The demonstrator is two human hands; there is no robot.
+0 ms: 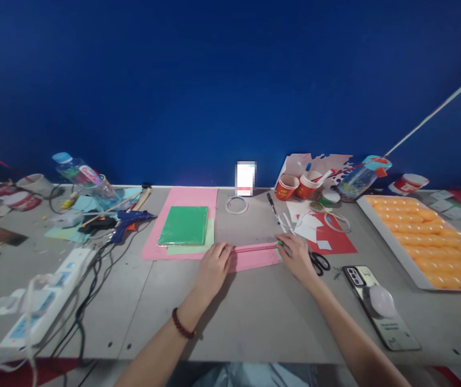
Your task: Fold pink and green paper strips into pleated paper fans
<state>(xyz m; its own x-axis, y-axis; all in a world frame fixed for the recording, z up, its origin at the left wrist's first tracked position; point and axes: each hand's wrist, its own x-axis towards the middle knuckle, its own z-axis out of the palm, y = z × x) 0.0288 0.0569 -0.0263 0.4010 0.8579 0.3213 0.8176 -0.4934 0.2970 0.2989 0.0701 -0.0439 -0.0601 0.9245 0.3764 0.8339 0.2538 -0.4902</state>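
Note:
A long pink paper strip lies across the table between my hands, with a narrow folded edge along its far side. My left hand is closed at the strip's left end, fingertips pressed together on the fold. At the other end my right hand pinches the strip's edge, where a small green bit shows by the fingertips. Just left of my left hand, a green square pack rests on light green and pink sheets. Black-handled scissors lie beside my right hand, partly hidden by it.
To the left are a blue glue gun, a plastic bottle and a power strip with cables. On the right lie red paper, a phone and a tray of orange balls. Red paper cups stand behind, near a marker.

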